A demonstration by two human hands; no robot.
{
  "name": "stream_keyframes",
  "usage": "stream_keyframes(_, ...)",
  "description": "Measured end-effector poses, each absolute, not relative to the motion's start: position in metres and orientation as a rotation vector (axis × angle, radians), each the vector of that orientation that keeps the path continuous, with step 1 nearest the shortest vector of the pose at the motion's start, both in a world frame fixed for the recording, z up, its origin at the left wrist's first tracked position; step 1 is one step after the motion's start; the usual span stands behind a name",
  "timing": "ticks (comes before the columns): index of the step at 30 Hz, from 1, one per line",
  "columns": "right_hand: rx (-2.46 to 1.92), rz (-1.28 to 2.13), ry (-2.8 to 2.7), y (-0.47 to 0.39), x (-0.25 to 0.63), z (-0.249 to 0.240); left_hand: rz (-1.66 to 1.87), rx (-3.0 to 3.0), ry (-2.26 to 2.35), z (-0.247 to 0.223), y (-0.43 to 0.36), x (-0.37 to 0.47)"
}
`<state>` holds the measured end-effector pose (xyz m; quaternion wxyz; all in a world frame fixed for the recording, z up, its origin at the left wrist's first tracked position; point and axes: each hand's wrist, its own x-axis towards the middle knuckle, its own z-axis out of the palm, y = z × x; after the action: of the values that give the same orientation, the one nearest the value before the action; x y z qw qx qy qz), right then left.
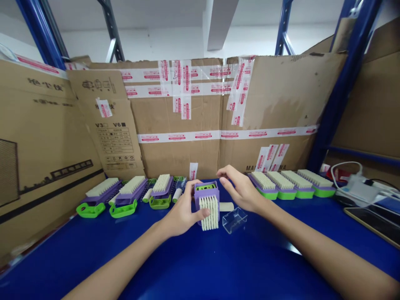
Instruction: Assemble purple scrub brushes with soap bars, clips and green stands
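Note:
Near the middle, my left hand [184, 208] grips a purple brush [209, 208] with cream bristles, its thumb on the bristles. The brush is tilted, its bristles face me, and a green part shows inside its top end. My right hand [239, 187] is raised to the right of the brush, apart from it, fingers bent and parted, with nothing seen in them. Below that hand a clear plastic box [234, 220] lies on the blue table [200, 266]. A cream roller [226, 206] lies behind the box, partly hidden by the brush.
Purple brushes [131, 187] with green end pieces [123, 209] stand at the left back. Several green-based brushes [286, 183] line the right back. White cables and adapters [354, 187] and a phone-like device [373, 223] lie far right. Cardboard walls [178, 154] enclose the back and sides.

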<state>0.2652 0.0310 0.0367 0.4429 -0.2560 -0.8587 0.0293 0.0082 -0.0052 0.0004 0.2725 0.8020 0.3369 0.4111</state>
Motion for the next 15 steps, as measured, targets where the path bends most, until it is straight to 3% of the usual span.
stream_keyframes(15,-0.831,0.279,-2.590,0.055,0.281,0.016,1.121,2.128,1.061,-0.001,-0.002,0.010)
